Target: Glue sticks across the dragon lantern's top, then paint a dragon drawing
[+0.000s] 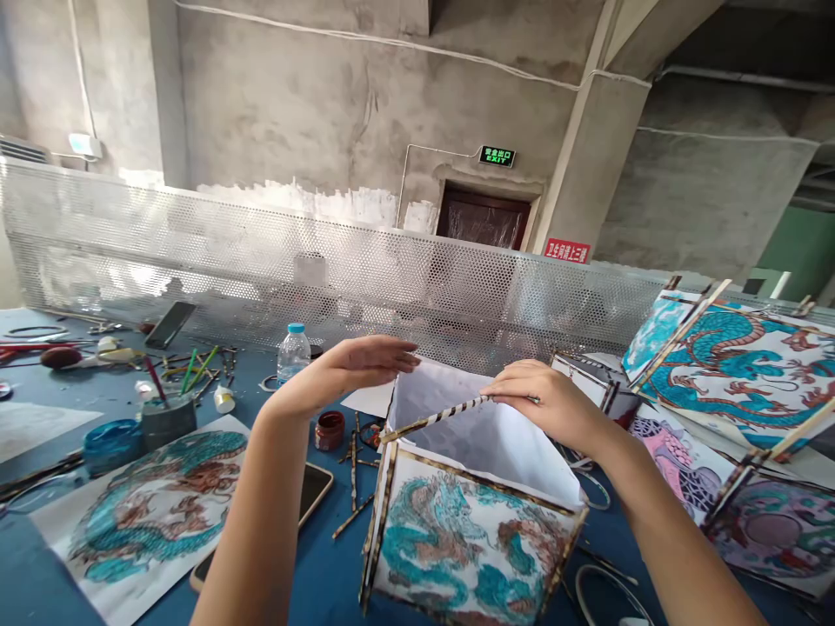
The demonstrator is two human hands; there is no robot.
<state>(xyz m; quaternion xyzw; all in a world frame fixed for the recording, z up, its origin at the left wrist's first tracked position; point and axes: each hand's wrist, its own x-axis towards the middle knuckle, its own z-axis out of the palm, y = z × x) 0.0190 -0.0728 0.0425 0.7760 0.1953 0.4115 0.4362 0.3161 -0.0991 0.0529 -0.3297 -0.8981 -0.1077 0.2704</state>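
Note:
A paper lantern box (470, 513) with a teal and brown dragon painted on its near panel stands on the blue table (326, 574) in front of me, its top open. My left hand (356, 363) hovers over the far left corner, fingers stretched flat and together, touching the white paper's upper edge. My right hand (544, 396) pinches the end of a striped stick (434, 419) that runs along the box's top edge.
A dragon painting on paper (150, 513) lies at left beside a phone (306, 500), paint jars (110, 443), a brush cup (168, 417) and a water bottle (293, 352). More painted lanterns (731, 365) stand at right. A perforated metal screen (326, 269) borders the table's far side.

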